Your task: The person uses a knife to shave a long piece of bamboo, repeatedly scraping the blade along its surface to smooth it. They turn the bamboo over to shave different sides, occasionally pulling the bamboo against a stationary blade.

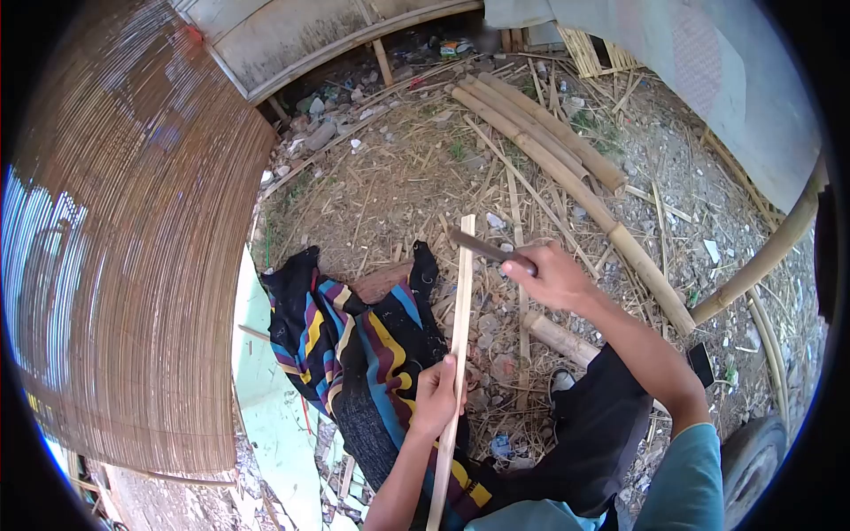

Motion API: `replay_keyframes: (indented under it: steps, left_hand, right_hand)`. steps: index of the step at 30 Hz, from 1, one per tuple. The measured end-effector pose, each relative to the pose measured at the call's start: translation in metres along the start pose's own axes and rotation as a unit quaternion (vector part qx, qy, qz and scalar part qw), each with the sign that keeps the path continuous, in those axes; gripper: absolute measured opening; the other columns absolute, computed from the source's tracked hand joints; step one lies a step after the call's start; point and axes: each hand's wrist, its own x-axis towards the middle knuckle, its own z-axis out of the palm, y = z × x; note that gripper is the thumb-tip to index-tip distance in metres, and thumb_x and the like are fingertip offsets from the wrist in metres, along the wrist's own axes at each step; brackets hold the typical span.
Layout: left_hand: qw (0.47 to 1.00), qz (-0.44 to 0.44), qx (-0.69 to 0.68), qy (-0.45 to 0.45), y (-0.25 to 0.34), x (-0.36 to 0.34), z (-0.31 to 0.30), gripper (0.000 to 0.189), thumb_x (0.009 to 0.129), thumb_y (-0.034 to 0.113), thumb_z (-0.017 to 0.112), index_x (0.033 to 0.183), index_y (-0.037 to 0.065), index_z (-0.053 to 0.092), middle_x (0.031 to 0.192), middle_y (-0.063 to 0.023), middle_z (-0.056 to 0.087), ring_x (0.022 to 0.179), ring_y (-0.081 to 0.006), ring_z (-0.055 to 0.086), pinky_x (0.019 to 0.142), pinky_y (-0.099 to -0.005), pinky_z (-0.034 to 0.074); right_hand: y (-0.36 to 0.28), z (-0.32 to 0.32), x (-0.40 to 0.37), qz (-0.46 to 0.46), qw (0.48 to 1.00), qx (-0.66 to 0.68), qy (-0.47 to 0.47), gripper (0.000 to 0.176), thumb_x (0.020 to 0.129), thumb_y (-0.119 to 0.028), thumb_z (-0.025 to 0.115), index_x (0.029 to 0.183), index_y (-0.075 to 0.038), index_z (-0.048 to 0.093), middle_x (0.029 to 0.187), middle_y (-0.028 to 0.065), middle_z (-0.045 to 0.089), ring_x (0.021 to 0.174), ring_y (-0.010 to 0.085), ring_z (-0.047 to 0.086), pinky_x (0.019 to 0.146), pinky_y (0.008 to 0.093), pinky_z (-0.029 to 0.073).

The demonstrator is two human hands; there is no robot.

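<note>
My left hand (436, 396) is wrapped round a pale split strip of bamboo (461, 305), which stands tilted in front of me with its upper end free. In my right hand (558, 279) is a knife (485, 247), its dark blade pointing left. The blade lies close to the strip's upper end; whether it touches cannot be made out. Below and left of the strip, a dark garment with coloured stripes (372, 354) is draped over something and over my leg.
Long bamboo poles (567, 177) lie at the upper right, and a shorter pole (562, 338) is beside my leg. A slatted bamboo blind (150, 265) hangs at the left. A tyre (754, 469) stands at the lower right. Shavings and rubble (372, 168) cover the ground.
</note>
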Motion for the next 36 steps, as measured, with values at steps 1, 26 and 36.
replay_keyframes:
  steps: [1,26,36]
  left_hand:
    - [0.995,0.019,0.076,0.053,0.001,0.000,0.002,0.049,0.098,0.040,0.034,0.065,0.005,0.047,0.046,-0.0015,0.042,0.034,-0.0090,0.040,0.033,-0.0220,0.032]
    - [0.999,0.015,0.001,0.029,-0.017,-0.001,-0.004,0.051,0.100,0.037,0.026,0.060,0.007,0.037,0.044,-0.0007,0.030,0.030,-0.0099,0.027,0.030,-0.0237,0.024]
    - [0.998,0.043,-0.044,-0.032,-0.007,0.001,0.001,0.051,0.100,0.038,0.026,0.061,0.007,0.039,0.042,-0.0010,0.032,0.030,-0.0101,0.031,0.033,-0.0230,0.026]
  right_hand:
    - [-0.004,0.002,-0.005,-0.045,0.998,-0.028,-0.035,0.051,0.085,-0.051,0.052,0.074,-0.002,0.062,0.053,0.0130,0.053,0.052,0.0297,0.057,0.054,0.0402,0.045]
    - [-0.019,0.034,-0.002,-0.139,0.975,-0.147,-0.087,0.062,0.079,-0.067,0.047,0.076,-0.009,0.069,0.048,0.0088,0.055,0.044,0.0280,0.057,0.041,0.0398,0.047]
    - [0.054,0.009,0.027,0.180,0.973,-0.121,-0.079,0.080,0.080,-0.074,0.035,0.087,-0.001,0.068,0.078,0.0221,0.063,0.086,0.0360,0.063,0.078,0.0451,0.049]
